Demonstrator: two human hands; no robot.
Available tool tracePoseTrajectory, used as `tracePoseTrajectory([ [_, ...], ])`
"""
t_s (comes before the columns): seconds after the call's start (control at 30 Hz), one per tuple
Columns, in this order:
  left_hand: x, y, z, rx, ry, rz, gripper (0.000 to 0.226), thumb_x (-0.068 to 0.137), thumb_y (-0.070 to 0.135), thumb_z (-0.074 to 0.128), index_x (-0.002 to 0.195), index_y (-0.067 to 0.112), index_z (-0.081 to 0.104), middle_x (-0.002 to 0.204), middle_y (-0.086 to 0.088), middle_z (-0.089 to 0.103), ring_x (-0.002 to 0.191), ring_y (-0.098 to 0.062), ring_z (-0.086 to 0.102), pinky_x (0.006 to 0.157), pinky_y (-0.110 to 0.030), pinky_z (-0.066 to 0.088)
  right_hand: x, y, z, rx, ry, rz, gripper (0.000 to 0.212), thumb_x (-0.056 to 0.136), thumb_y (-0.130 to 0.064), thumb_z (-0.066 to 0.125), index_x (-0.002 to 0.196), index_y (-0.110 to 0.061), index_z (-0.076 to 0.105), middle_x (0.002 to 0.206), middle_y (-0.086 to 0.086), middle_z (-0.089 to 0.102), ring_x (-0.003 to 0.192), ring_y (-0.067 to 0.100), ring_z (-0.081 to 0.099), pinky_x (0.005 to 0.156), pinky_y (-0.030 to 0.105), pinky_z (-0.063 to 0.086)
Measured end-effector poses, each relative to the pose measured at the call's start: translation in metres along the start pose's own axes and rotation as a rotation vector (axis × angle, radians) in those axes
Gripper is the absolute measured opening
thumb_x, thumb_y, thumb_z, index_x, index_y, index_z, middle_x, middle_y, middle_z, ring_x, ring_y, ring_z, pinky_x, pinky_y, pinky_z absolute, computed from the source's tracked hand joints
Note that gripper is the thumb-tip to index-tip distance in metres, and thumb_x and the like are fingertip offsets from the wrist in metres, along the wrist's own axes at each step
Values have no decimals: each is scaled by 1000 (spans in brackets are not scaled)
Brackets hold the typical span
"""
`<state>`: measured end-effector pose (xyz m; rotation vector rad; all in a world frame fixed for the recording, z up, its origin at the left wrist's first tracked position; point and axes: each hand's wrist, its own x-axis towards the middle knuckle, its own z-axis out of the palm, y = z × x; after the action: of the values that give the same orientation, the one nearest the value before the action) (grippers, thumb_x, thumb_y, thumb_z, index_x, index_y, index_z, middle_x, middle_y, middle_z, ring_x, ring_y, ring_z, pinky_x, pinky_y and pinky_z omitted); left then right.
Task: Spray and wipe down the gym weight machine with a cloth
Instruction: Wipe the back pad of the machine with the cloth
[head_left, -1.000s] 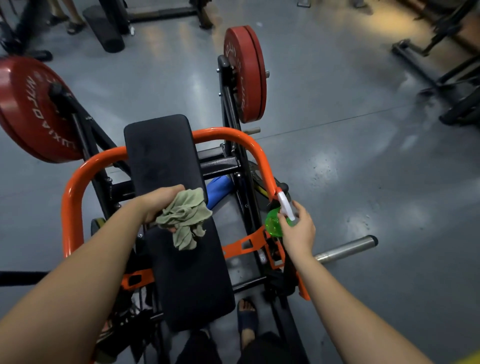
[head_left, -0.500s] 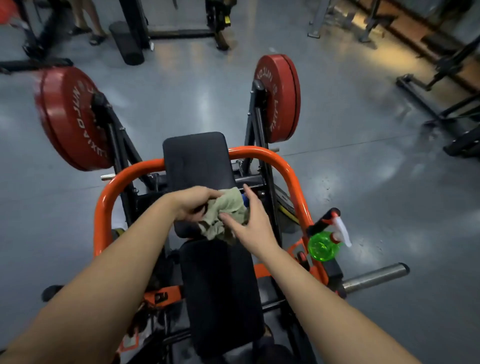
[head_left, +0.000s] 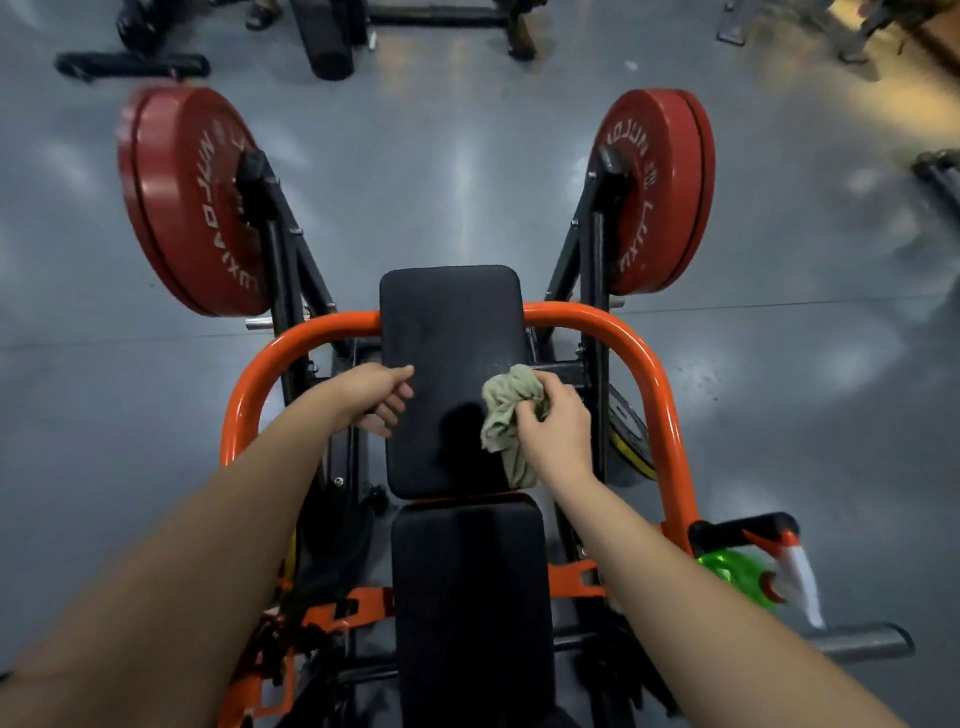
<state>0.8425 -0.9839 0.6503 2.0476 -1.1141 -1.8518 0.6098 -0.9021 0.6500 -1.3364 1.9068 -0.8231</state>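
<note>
Head view. Grips cloth (head_left: 501, 415) in right hand (head_left: 556, 431), taken over from left hand (head_left: 376, 395), now empty, fingers loosely curled beside back pad (head_left: 452, 322). Holds cloth at pad's right edge. Leaves spray bottle (head_left: 732, 566) hanging off handle (head_left: 743, 530): likely ready to wipe.

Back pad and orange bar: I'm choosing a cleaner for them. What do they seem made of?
Back pad: likely vinyl or faux leather over padding; matte black, fine grain, rounded edges. Orange bar: apparently a painted or powder-coated metal tube; glossy, with highlights along its bend.
</note>
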Motion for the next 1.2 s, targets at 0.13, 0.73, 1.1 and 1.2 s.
tracePoseTrajectory([
  [0.13, 60, -2, -8, 80, 194, -8, 34, 105, 44, 46, 101, 12, 56, 85, -5, 59, 71, -19, 56, 64, -31, 50, 50, 12, -3, -42, 38, 19, 42, 96, -9, 51, 132, -26, 64, 116, 3, 58, 108, 22, 59, 90, 23, 37],
  [0.73, 278, 60, 29, 226, 1152, -36, 65, 101, 56, 24, 139, 6, 43, 135, -19, 54, 120, -40, 53, 92, -55, 49, 237, 84, 99, -276, -21, -295, 58, 94, -58, 54, 144, -29, 55, 144, 3, 44, 126, 25, 38, 110, 37, 29],
  [1.1, 285, 59, 32, 223, 1221, 3, 60, 102, 52, 31, 137, 6, 47, 132, -17, 57, 117, -39, 56, 87, -51, 46, 333, 55, 144, -503, 270, -382, 44, 77, -54, 64, 92, -12, 65, 98, 12, 56, 88, 34, 49, 74, 46, 41],
  [1.2, 286, 59, 33, 214, 1208, 6, 60, 102, 52, 30, 138, 7, 47, 132, -16, 57, 117, -39, 56, 88, -50, 45, 338, 54, 150, -486, 342, -360, 46, 79, -55, 63, 85, -9, 62, 91, 12, 56, 82, 33, 50, 69, 45, 39],
])
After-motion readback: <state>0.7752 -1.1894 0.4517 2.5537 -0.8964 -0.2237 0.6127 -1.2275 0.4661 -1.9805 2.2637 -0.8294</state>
